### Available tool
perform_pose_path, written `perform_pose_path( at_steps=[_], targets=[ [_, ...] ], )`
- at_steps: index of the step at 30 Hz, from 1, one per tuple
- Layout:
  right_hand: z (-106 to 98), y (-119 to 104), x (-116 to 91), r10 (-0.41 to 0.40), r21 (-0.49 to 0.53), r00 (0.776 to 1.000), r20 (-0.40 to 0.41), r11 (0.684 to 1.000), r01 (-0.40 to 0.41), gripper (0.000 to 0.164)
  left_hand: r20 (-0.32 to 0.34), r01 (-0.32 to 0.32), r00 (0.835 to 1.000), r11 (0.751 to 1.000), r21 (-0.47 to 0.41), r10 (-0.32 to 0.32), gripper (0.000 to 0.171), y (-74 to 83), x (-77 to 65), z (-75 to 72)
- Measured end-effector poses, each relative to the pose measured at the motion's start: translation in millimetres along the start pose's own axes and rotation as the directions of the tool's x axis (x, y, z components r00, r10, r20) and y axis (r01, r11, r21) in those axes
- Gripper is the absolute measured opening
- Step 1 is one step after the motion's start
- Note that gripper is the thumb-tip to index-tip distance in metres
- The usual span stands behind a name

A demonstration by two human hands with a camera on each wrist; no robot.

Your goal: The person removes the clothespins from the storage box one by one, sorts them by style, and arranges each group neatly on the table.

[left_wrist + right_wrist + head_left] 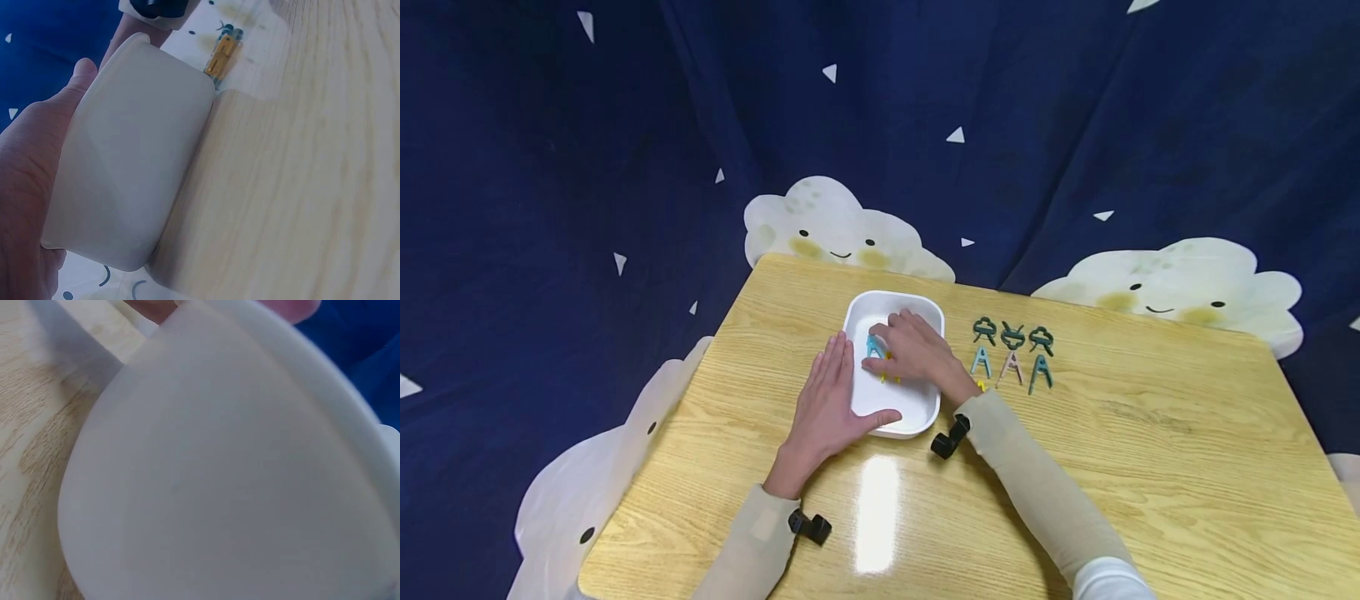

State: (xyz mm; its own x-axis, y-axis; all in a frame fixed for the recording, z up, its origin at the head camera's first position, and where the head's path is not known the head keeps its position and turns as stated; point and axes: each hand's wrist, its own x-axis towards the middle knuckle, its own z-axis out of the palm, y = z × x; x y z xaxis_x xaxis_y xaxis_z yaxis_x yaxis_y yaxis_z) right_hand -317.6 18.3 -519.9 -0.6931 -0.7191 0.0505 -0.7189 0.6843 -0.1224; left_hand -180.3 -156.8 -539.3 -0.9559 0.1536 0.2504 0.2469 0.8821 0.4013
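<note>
A white tray point(917, 417) stands on the table. My left hand point(829, 408) rests along its left side, fingers straight and the thumb stretched over the near rim. In the left wrist view the hand lies against the rim of the tray point(131, 150). Inside the tray my right hand point(913, 346) reaches down with bent fingers. A light blue clothespin point(874, 348) shows between its index finger and thumb, but a firm pinch cannot be made out. Beneath that hand a yellow clothespin point(884, 377) is partly covered. The tray wall point(219, 462) hides the right fingers in the right wrist view.
Right of the tray lie several dark green cloud-topped clips point(1012, 336) in a row. Below them are a light blue clothespin point(981, 362), a pink one point(1011, 367) and a dark green one point(1041, 373). A yellow piece point(981, 386) peeks out by the right wrist.
</note>
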Motion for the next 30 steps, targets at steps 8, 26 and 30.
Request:
perform_pose_path(
  at_steps=[8,26,30],
  targets=[
    [0.4,-0.5,0.4,0.025,-0.011,0.999,0.025,1.000,-0.025,0.064,-0.014,-0.006,1.000,1.000,-0.013,0.005,0.136,-0.4,0.6,-0.1],
    [2.7,-0.5,1.0,0.022,-0.040,1.000,0.022,0.999,-0.021,0.053,-0.016,-0.004,1.000,1.000,-0.015,0.004,0.135,-0.5,0.3,0.2],
    [2.3,-0.8,0.9,0.032,-0.020,0.999,0.029,0.999,-0.032,0.060,-0.001,0.004,1.000,1.000,-0.014,-0.004,0.134,-0.1,0.1,0.1]
  ],
)
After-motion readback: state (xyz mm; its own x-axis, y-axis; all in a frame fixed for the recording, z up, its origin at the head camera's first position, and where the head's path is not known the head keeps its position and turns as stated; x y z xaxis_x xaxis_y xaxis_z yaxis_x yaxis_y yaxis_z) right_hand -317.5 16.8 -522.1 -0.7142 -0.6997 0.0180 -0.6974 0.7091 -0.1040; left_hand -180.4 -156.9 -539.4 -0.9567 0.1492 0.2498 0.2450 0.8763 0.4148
